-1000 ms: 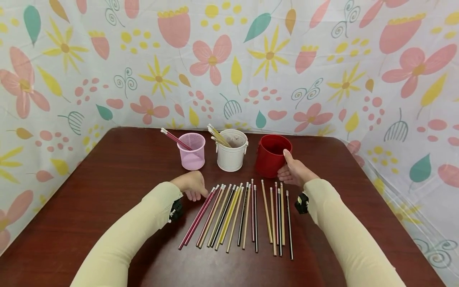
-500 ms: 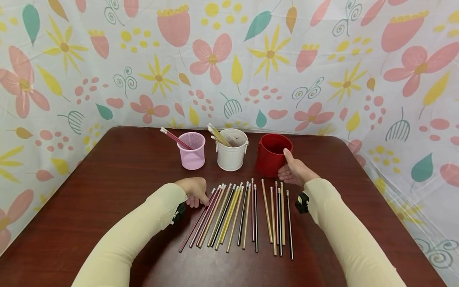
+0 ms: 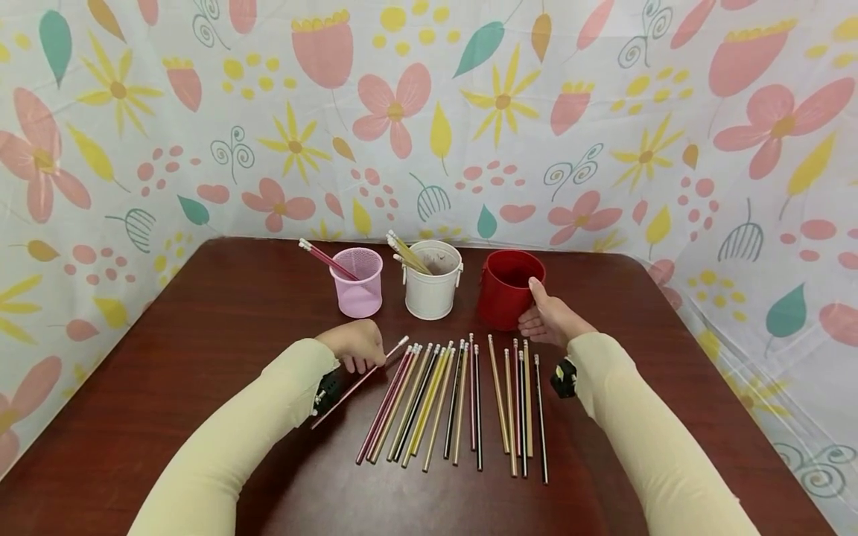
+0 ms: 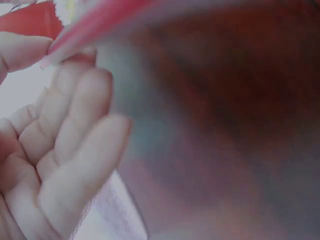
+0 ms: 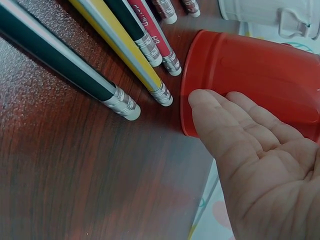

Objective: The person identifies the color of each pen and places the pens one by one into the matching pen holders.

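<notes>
My left hand (image 3: 355, 345) pinches a red pencil (image 3: 355, 387) near its eraser end, tilted, left of the row of pencils (image 3: 429, 406). In the left wrist view the blurred red pencil (image 4: 107, 20) lies between thumb and fingertip of the left hand (image 4: 60, 145), the other fingers loosely bent. My right hand (image 3: 553, 320) rests against the right side of the red bucket (image 3: 506, 294), thumb by its rim. The right wrist view shows the right hand (image 5: 265, 160) with extended fingers against the wall of the red bucket (image 5: 250, 70).
A pink mesh cup (image 3: 360, 294) with red pencils stands at the back left. Beside it is a white bucket (image 3: 430, 296) holding several light pencils. A patterned cloth (image 3: 429, 119) hangs behind the brown table (image 3: 167, 357).
One red pencil has come away from the left end of the row, now in my left hand, which has moved slightly up and left. The right hand stays at the red bucket.
</notes>
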`<action>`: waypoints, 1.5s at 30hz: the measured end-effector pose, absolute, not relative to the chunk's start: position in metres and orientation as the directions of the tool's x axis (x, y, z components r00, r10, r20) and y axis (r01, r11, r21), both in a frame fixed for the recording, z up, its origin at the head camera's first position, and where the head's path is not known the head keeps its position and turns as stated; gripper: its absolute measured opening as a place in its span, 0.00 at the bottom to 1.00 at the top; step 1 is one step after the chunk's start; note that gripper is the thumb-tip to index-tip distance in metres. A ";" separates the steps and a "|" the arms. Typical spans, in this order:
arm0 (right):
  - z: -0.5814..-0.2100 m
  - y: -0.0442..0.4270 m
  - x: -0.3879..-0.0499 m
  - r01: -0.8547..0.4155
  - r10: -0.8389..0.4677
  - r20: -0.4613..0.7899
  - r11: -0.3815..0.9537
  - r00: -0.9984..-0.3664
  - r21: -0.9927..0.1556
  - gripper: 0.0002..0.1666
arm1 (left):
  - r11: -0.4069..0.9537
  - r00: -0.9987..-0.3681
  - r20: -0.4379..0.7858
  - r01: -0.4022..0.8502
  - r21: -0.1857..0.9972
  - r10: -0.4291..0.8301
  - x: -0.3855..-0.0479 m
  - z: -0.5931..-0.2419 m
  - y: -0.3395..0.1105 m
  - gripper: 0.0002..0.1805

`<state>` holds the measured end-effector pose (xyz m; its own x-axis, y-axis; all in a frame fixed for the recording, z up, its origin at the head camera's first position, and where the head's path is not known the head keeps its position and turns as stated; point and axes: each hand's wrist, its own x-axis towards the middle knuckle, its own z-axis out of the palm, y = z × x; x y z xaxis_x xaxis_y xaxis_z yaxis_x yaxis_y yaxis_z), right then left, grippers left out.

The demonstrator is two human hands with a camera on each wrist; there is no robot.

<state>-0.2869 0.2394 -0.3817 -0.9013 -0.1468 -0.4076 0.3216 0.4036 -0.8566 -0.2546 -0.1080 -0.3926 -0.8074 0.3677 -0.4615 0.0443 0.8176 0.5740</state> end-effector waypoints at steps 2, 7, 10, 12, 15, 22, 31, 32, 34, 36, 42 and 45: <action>-0.381 0.240 -0.286 0.316 -0.152 -0.404 0.406 -0.902 -0.857 0.58 | 0.789 -0.805 -0.449 0.037 0.613 0.387 -0.254 -0.387 -0.111 0.04; -0.380 0.242 -0.286 0.310 -0.154 -0.400 0.411 -0.903 -0.857 0.59 | 0.707 -0.818 -0.387 0.033 0.706 0.425 -0.254 -0.366 -0.117 0.03; -0.381 0.242 -0.287 0.314 -0.153 -0.406 0.416 -0.901 -0.854 0.58 | 0.636 -0.852 -0.310 0.035 0.771 0.422 -0.257 -0.350 -0.123 0.05; -0.381 0.242 -0.288 0.311 -0.157 -0.406 0.420 -0.900 -0.853 0.58 | 0.589 -0.879 -0.247 0.047 0.807 0.409 -0.260 -0.339 -0.127 0.06; -0.382 0.241 -0.288 0.308 -0.160 -0.404 0.421 -0.901 -0.853 0.58 | 0.509 -0.914 -0.158 0.061 0.858 0.375 -0.262 -0.321 -0.134 0.08; -0.382 0.241 -0.288 0.312 -0.152 -0.406 0.424 -0.901 -0.850 0.58 | 0.215 -0.967 0.109 0.161 0.963 0.232 -0.260 -0.290 -0.151 0.03; -0.380 0.240 -0.287 0.310 -0.153 -0.403 0.420 -0.902 -0.853 0.58 | -0.172 -0.956 0.275 0.290 0.941 -0.107 -0.258 -0.281 -0.155 0.09; -0.380 0.240 -0.287 0.310 -0.155 -0.404 0.421 -0.902 -0.853 0.58 | -0.194 -0.954 0.262 0.288 0.938 -0.149 -0.259 -0.281 -0.154 0.09; -0.380 0.240 -0.287 0.309 -0.158 -0.404 0.420 -0.901 -0.853 0.57 | -0.226 -0.945 0.234 0.285 0.931 -0.229 -0.261 -0.282 -0.153 0.08; -0.381 0.239 -0.287 0.309 -0.158 -0.403 0.418 -0.901 -0.854 0.57 | -0.247 -0.930 0.202 0.283 0.927 -0.306 -0.264 -0.283 -0.151 0.08; -0.382 0.239 -0.288 0.296 -0.169 -0.395 0.422 -0.903 -0.857 0.57 | -0.299 -0.868 0.142 0.312 0.902 -0.475 -0.276 -0.288 -0.147 0.09; -0.382 0.239 -0.287 0.294 -0.175 -0.394 0.419 -0.902 -0.859 0.58 | -0.323 -0.836 0.141 0.353 0.878 -0.530 -0.282 -0.292 -0.145 0.10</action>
